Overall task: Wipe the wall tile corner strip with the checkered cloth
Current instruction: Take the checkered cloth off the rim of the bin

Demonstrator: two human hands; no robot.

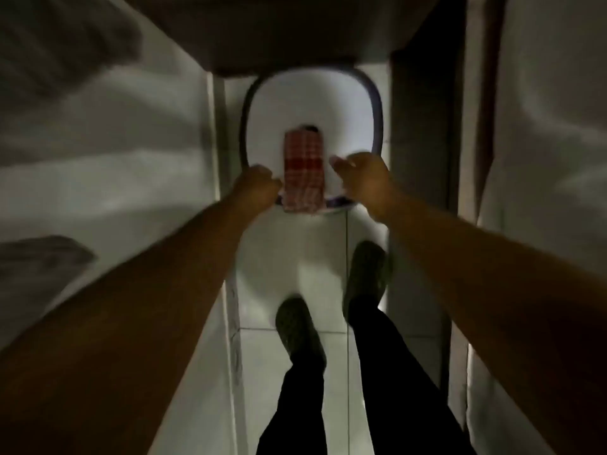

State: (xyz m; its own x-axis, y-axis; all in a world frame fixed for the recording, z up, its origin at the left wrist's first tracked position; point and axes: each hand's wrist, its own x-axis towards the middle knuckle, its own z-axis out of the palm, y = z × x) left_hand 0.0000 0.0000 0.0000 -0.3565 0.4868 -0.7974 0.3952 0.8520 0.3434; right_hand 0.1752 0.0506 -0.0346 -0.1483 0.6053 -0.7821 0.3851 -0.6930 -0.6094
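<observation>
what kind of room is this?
Most likely a small bathroom or toilet stall, dimly lit. A white toilet lid sits between close tiled walls on a tiled floor. A checkered cloth hangs over the lid's front edge.

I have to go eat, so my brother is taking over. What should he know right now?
Left hand: closed in a fist beside the cloth, grip unclear.
Right hand: fingers loosely curled, holding nothing, just right of the cloth.
The folded red-and-white checkered cloth lies on the white oval lid with a dark rim.
Done: no wiping is visible.
Left: pick up the cloth and wipe the pale vertical corner strip on the left wall.
</observation>
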